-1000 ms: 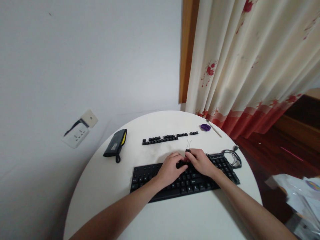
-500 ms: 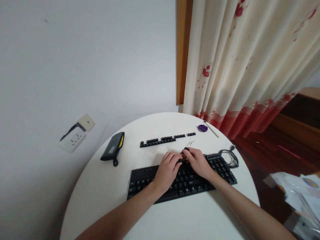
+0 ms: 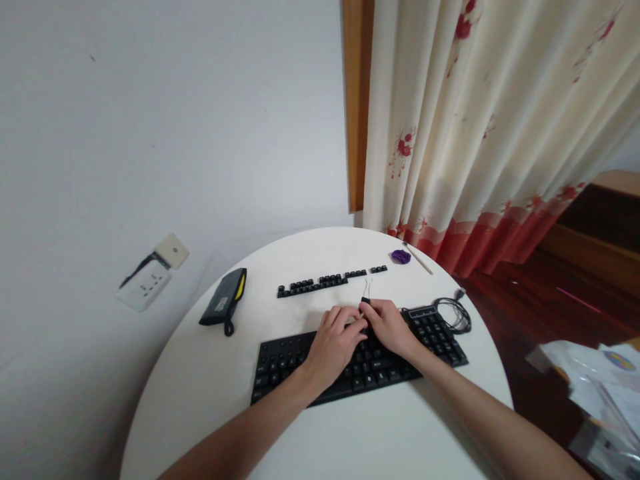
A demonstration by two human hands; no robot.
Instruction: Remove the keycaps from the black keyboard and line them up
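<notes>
A black keyboard (image 3: 367, 373) lies on the round white table, its upper left part showing bare spots where keycaps are off. My right hand (image 3: 390, 325) is closed on a wire keycap puller (image 3: 366, 300); its black handle sits at the fingertips and two thin wire prongs point away from me. Over the keyboard's middle top edge, my left hand (image 3: 336, 343) has its fingers curled together, close against the right fingertips. What the left fingers pinch, if anything, is hidden. Beyond the hands, loose black keycaps (image 3: 313, 285) stand in rows on the table.
A coiled cable (image 3: 454, 315) sits at the keyboard's right end. Toward the back right are a purple cloth (image 3: 401, 257) and a thin brush (image 3: 418, 258). On the left lies a dark pouch (image 3: 223, 298). The table (image 3: 200, 400) stands near the wall and curtain (image 3: 425, 133).
The puller's prongs have swung to point more upright, away from me. My left fingers have shifted slightly against the right hand. The whole view has moved a little.
</notes>
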